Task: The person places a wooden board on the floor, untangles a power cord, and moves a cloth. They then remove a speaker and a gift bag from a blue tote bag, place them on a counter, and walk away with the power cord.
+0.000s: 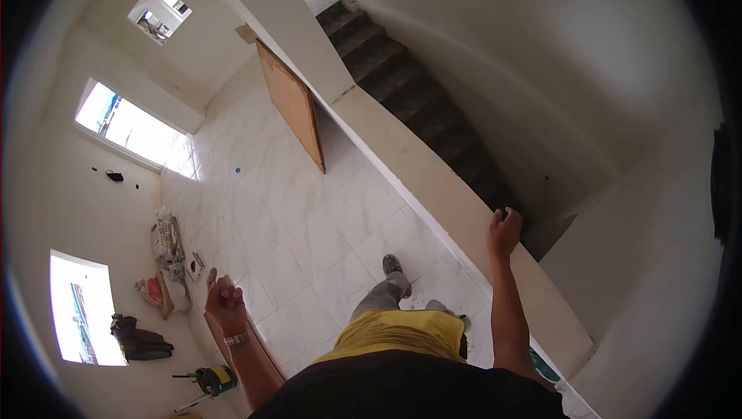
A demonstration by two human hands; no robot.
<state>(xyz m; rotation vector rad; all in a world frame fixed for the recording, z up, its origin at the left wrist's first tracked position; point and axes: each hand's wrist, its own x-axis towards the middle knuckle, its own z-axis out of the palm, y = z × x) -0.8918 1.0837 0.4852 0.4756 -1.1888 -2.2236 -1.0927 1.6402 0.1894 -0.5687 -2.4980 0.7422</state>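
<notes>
My left hand (pixel 226 304) is raised at the lower left, a watch (pixel 236 338) on its wrist. Its fingers are loosely bent and apart, and I see nothing in them. Beside and behind that forearm runs a long reddish-brown board (pixel 265 353); whether the hand touches it is not clear. Over on the right, my right hand (pixel 505 233) hangs in front of the stairwell, near the top of the low wall (pixel 456 202). Its fingers are half curled with a gap between thumb and forefinger, and no object shows in it.
Dark stairs (pixel 417 90) curve beyond the low wall. A wooden panel (pixel 290 102) leans against that wall. Along the left wall stand sacks (pixel 164 237) and a green-and-yellow machine (pixel 215 379). Dark clothing (pixel 139 340) hangs by a window. White tiles (pixel 309 264) cover the floor.
</notes>
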